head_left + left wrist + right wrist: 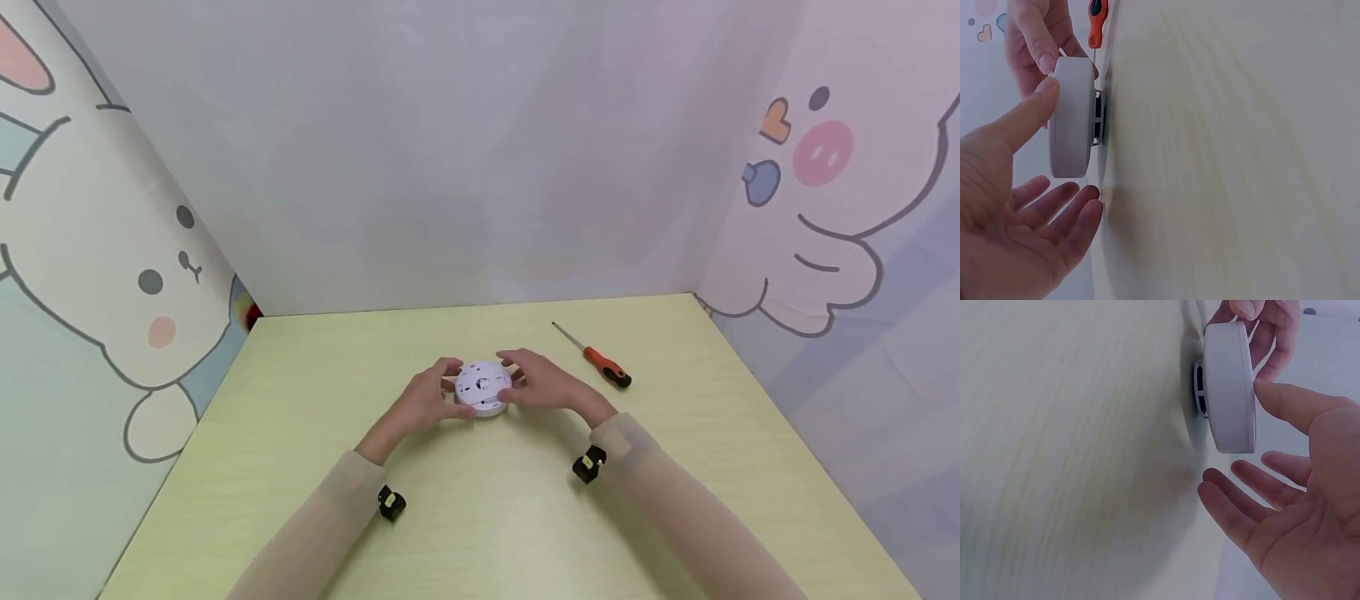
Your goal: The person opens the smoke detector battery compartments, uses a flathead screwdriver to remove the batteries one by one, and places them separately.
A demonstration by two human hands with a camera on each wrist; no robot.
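Note:
A round white smoke detector (483, 388) lies on the table with its flat, marked base up. In the left wrist view, the detector's side (1071, 119) shows, its dark slotted vent facing the tabletop. My left hand (427, 398) is at its left, the thumb touching the upper edge while the other fingers spread loosely below, apart from it. From the right, my right hand (542, 382) reaches round it; in the right wrist view, that thumb (1291, 403) touches the base edge and the loosely bent fingers stand away from the casing.
A screwdriver (606, 367) with an orange and black handle lies to the right, its shaft pointing away to the back left. Behind the pale wooden table (337, 342) stands a plain pale wall (465, 167), with cartoon-printed panels on both sides.

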